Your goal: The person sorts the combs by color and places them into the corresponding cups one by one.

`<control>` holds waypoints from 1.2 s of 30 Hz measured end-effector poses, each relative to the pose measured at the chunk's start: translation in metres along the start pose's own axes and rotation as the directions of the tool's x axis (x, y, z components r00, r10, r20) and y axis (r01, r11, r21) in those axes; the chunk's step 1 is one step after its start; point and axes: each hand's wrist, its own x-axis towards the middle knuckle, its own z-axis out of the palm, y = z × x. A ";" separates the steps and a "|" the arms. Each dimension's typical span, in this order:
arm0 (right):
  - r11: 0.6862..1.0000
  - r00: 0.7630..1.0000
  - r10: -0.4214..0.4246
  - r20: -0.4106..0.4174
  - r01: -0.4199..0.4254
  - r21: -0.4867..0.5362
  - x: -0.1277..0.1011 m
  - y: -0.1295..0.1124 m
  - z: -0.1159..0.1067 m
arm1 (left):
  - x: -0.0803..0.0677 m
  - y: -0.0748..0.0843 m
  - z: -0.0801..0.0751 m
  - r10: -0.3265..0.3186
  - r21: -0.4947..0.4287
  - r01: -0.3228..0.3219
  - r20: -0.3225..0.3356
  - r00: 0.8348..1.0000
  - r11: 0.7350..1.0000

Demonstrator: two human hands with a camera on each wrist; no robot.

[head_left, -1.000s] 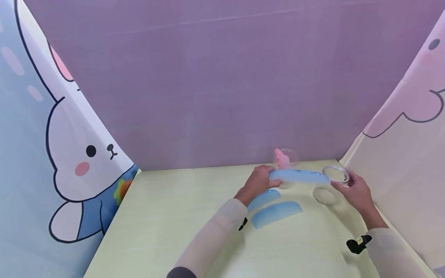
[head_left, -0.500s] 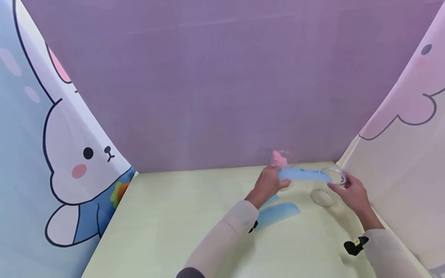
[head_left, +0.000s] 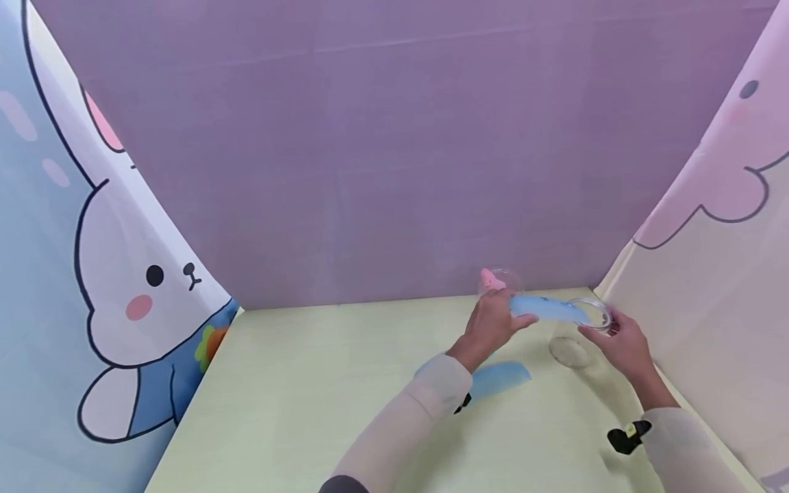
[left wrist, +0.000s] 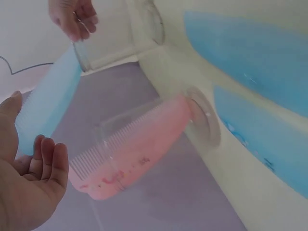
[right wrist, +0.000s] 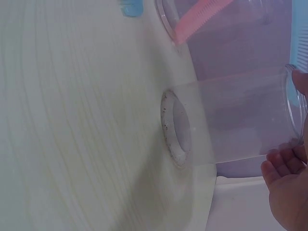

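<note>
The left hand (head_left: 490, 325) pinches one end of a blue comb (head_left: 548, 309) between thumb and fingers, holding it above the table (head_left: 296, 404), and the comb runs from the hand toward three o'clock until its far tip meets the rim of a clear plastic cup (head_left: 582, 332). In the left wrist view the comb (left wrist: 48, 103) lies along the thumb with the other fingers (left wrist: 48, 159) loosely bent beside it, its tip at the mouth of the cup (left wrist: 113, 43). The right hand (head_left: 622, 342) grips that cup at its rim, fingers curled round the top, while the cup stands upright on the table; the right wrist view shows the cup (right wrist: 231, 120) with its base on the table and the fingertips (right wrist: 279, 163) at the rim. At eleven o'clock from the held cup stands a second clear cup (head_left: 502, 284) with a pink comb (head_left: 490, 279) in it, leaning against the wall of the cup. At seven o'clock from the left hand two more blue combs (head_left: 493, 376) lie flat on the table, partly hidden by the left sleeve (head_left: 407, 431). Cartoon rabbit curtains (head_left: 123, 274) hang at nine and three o'clock
</note>
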 end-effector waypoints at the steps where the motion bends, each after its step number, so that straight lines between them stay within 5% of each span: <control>1: 1.000 1.000 -0.003 -0.004 0.003 0.000 0.000 0.000 0.000 | 0.000 0.002 0.000 -0.007 -0.012 0.007 0.007 1.000 1.000; 10: 1.000 1.000 -0.005 -0.014 0.005 0.020 0.000 -0.002 0.000 | 0.004 0.024 0.001 -0.036 -0.223 0.054 0.085 0.996 0.973; 17: 1.000 0.999 -0.016 -0.038 0.016 0.008 0.003 0.003 0.001 | 0.004 0.028 0.001 0.090 -0.217 -0.060 0.133 0.987 0.974; 26: 1.000 1.000 0.000 -0.022 0.000 0.005 0.003 0.003 0.000 | 0.002 0.004 0.006 0.143 -0.166 -0.112 0.190 0.971 0.980; 36: 1.000 0.999 -0.015 -0.037 0.014 -0.018 0.002 0.006 0.001 | -0.010 -0.031 0.005 0.029 -0.012 -0.027 0.254 0.967 1.000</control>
